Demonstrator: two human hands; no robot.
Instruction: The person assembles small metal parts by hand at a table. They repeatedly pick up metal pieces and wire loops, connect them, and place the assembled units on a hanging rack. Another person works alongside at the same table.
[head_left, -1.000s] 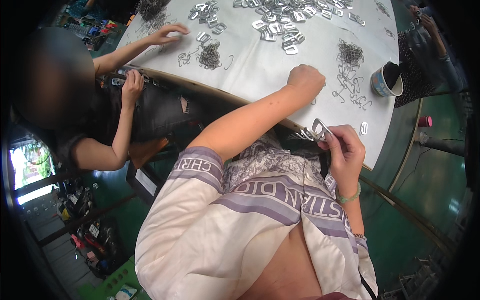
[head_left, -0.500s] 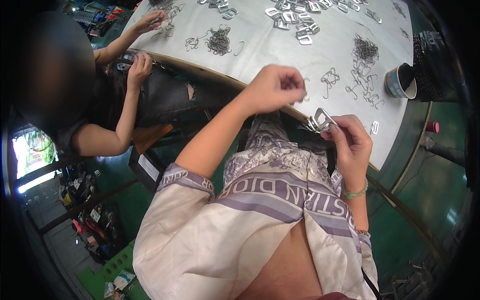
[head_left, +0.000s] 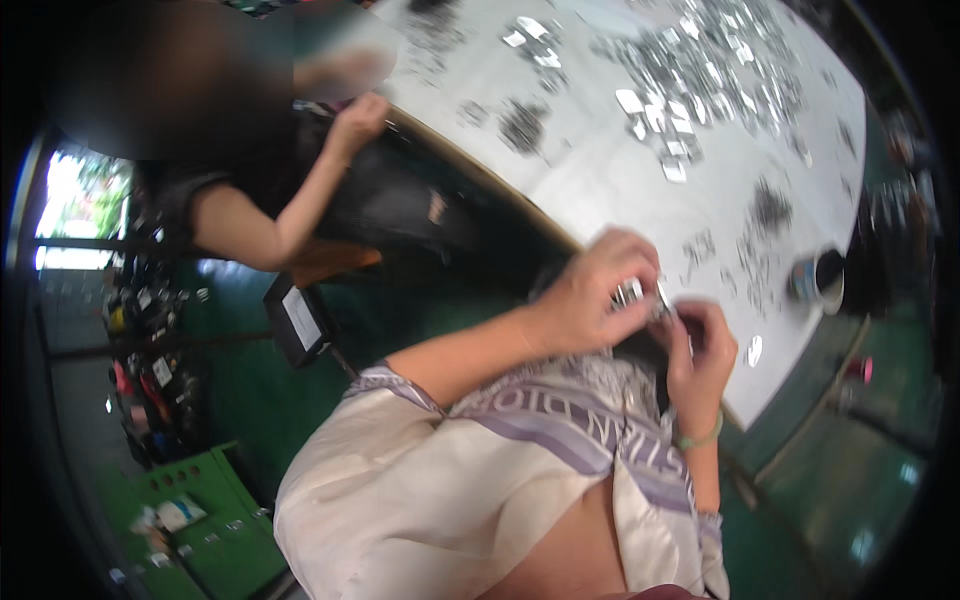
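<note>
Just off the table's near edge, my left hand (head_left: pixel 598 300) and my right hand (head_left: pixel 702 350) are close together around shiny silver metal buckles (head_left: pixel 628 292). The left fingers curl over the buckles, with the thumb beneath. My right thumb and fingers pinch the other side of a buckle. Motion blur hides how the pieces fit together, and I cannot make out any wire piece in the left fingers. Beyond my hands, bent wire hooks (head_left: pixel 755 265) are scattered on the white table (head_left: pixel 610 190). A larger heap of silver buckles (head_left: pixel 715 70) spreads at the far side.
A paper tub (head_left: pixel 818 280) stands at the table's right edge, near a loose buckle (head_left: pixel 754 350). Another dark wire pile (head_left: pixel 522 127) lies left. A co-worker's hand (head_left: pixel 360 122) is at the table's left edge. A green bench (head_left: pixel 215 520) stands lower left.
My left hand has come down and right to the buckles at my right hand, closing around them. The whole view has shifted, so the table now appears farther right.
</note>
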